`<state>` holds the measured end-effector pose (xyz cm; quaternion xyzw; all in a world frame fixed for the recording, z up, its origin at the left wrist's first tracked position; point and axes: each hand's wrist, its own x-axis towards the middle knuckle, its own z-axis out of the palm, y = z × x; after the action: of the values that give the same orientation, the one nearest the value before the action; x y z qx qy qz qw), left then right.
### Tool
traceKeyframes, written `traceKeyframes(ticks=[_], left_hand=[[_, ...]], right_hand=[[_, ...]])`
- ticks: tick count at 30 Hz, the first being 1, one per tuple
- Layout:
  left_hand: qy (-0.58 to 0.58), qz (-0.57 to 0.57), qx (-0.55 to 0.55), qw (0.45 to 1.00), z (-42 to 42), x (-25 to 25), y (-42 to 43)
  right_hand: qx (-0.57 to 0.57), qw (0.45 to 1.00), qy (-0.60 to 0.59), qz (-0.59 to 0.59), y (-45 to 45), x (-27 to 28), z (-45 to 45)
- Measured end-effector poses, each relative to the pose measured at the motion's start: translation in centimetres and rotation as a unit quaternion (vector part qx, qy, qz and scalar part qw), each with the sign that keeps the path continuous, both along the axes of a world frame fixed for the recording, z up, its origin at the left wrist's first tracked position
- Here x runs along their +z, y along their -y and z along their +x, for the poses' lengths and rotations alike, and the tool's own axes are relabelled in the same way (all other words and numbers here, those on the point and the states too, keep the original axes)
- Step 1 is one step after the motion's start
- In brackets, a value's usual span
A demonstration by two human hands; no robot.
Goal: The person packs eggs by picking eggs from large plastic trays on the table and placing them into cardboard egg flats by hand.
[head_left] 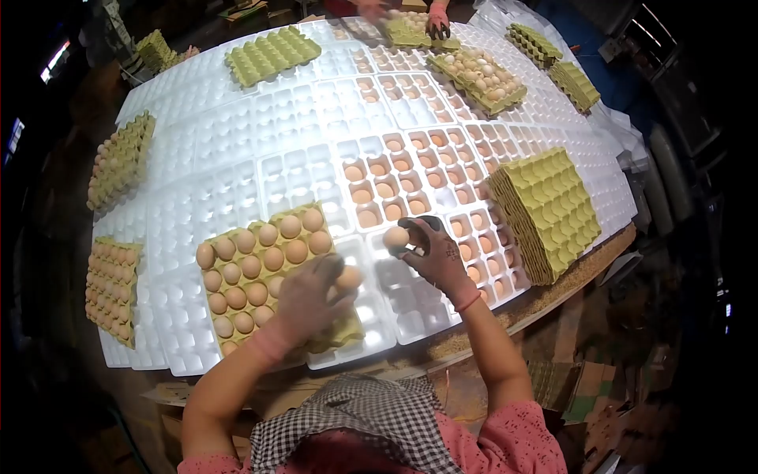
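Both my hands wear gloves with dark fingertips. My left hand [314, 294], a little blurred, is closed on an egg [348, 276] above the right side of a yellow-green egg tray [344, 330] that bears several rows of eggs. My right hand [433, 254] pinches another egg [395, 238] between thumb and fingers, over a white moulded tray [407, 294] with bare compartments at the front edge. Just right of that hand, and behind it, white compartments hold single eggs [384, 190].
A tall stack of yellow-green trays [545, 213] stands at the right. Filled trays [114, 292] lie at the far left. Across the table, a co-worker's gloved hand [438, 22] touches a tray beside another egg-filled tray [479, 77]. An egg-free tray [273, 55] lies at the back.
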<state>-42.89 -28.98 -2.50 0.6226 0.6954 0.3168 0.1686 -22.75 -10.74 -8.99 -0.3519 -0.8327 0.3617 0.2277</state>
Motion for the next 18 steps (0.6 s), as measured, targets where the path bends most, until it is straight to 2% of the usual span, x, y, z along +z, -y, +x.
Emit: traceKeyframes(ticks=[1, 3, 5, 6, 7, 8, 9, 11, 12, 13, 15, 16, 17, 18], left_hand=[[-0.021, 0.032, -0.013, 0.999, 1.2, -0.8, -2.0], [-0.028, -0.002, -0.099, 0.995, 3.1, -2.3, -5.6], [-0.106, -0.108, -0.188, 0.970, 5.9, -1.8, -7.2], [-0.176, -0.075, -0.213, 0.958, 6.7, -3.5, -7.1], [-0.177, -0.082, -0.218, 0.956, 7.1, -4.6, -7.5], [-0.211, -0.098, -0.195, 0.953, 7.4, -5.5, -7.8], [-0.246, -0.112, -0.170, 0.948, 7.5, -6.2, -8.0], [-0.230, -0.155, -0.165, 0.946, 7.6, -6.6, -8.6], [-0.162, -0.145, -0.173, 0.961, 8.1, -6.3, -9.1], [-0.097, -0.133, -0.174, 0.971, 8.4, -6.1, -9.6], [-0.035, 0.088, -0.144, 0.985, 10.0, -5.5, -11.1], [-0.067, 0.137, -0.146, 0.978, 10.3, -6.5, -11.8], [-0.088, 0.116, -0.144, 0.979, 10.6, -7.4, -12.2], [-0.138, -0.028, -0.181, 0.973, 10.7, -8.6, -12.1]], right_hand=[[-0.008, 0.999, 0.034, 0.018, -1.0, -1.1, 0.7], [0.018, 0.996, 0.083, -0.038, -1.7, -2.2, 0.4], [0.052, 0.989, 0.124, 0.057, -2.0, -3.8, 0.2], [0.047, 0.995, 0.091, 0.010, -2.4, -2.6, 0.5], [0.044, 0.997, 0.058, -0.040, -2.7, -0.8, 0.8], [-0.003, 0.998, -0.031, -0.063, -3.0, 0.0, 1.6], [-0.048, 0.969, -0.156, -0.185, -3.0, 0.6, 2.4], [-0.082, 0.964, -0.196, -0.163, -3.6, -2.1, 4.6], [-0.061, 0.986, -0.158, 0.003, -3.8, -5.0, 5.3], [-0.025, 0.996, -0.067, 0.058, -3.8, -5.4, 5.8], [-0.052, 0.992, -0.046, 0.106, -2.7, -4.9, 5.9], [-0.078, 0.986, -0.148, 0.011, -3.3, -4.9, 5.4], [-0.106, 0.960, -0.242, -0.089, -3.6, -4.6, 4.5], [-0.138, 0.931, -0.315, -0.119, -3.6, -2.9, 2.9]])
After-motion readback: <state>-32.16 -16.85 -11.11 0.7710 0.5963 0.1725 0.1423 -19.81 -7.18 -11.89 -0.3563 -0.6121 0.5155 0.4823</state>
